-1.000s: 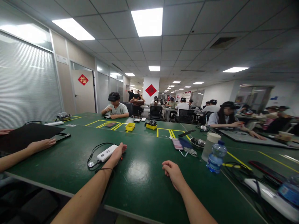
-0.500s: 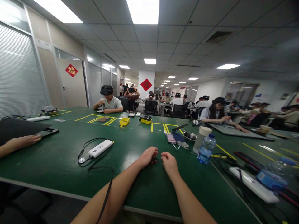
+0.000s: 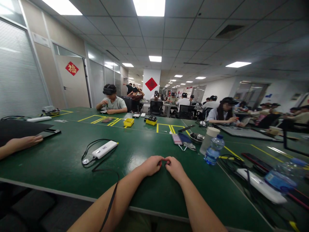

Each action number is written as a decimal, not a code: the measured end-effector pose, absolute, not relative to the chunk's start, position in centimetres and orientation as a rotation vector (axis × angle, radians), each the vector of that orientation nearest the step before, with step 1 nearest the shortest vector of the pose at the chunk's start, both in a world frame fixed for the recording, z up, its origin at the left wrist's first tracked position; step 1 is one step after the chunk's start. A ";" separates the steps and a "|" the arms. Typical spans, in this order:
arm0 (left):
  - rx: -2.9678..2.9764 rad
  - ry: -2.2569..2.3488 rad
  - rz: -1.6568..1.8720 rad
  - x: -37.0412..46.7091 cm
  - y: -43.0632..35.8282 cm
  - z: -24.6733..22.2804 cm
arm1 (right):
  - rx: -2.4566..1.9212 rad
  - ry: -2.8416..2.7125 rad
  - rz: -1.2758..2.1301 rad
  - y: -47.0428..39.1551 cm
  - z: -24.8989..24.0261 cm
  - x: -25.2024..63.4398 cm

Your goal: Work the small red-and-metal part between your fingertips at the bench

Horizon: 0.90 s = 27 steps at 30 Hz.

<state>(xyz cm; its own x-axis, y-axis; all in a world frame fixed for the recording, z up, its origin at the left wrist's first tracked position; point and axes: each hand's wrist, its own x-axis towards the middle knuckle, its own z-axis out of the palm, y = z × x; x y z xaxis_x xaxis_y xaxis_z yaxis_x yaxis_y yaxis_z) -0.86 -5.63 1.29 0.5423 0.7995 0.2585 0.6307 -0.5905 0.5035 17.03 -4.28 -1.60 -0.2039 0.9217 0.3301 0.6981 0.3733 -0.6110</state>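
Both of my hands are together over the green table (image 3: pixel 135 145), their fingertips meeting or almost meeting. My left hand (image 3: pixel 152 165) is closed, its fingers curled inward. A small red piece (image 3: pixel 159 163) shows at those fingers, mostly covered, and its kind is too small to tell. Opposite it, my right hand (image 3: pixel 174 167) is closed too, thumb and fingers bent together. Whatever sits between its fingertips is hidden from view.
A white power bank (image 3: pixel 105 149) with a black cable lies left. To the right stand a pale cup (image 3: pixel 209 140), a water bottle (image 3: pixel 214 149) and a metal bowl (image 3: pixel 197 138). Yellow trays (image 3: pixel 128 122) are farther back. Another person's hand (image 3: pixel 25 142) rests at far left.
My hands have moved together from slightly apart, the fingers curling in. Small red pieces that lay on the table between them are now mostly covered. The view has tilted slightly down.
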 end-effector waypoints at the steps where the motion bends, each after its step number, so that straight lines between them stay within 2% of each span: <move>1: 2.406 1.169 0.671 -0.8 -5.7 1.3 | -1.373 -1.955 0.475 -4.3 -1.6 17.0; 5: 2.311 1.217 0.696 -1.2 -5.3 1.1 | -1.288 -1.819 0.707 -4.3 -1.2 16.7; 10: 2.403 1.420 0.793 -2.4 -4.1 0.4 | -1.306 -1.842 0.582 -5.0 -0.5 16.7; 15: 2.498 1.443 0.692 -2.5 -3.8 -0.1 | -1.279 -2.107 0.536 -5.9 -0.4 16.5; 19: 2.428 1.384 0.712 -2.3 -3.8 0.1 | -1.268 -2.081 0.535 -5.7 -0.3 16.5; 27: 2.012 1.119 0.882 -1.5 -3.8 0.0 | -1.179 -1.614 0.965 -4.8 -0.4 16.4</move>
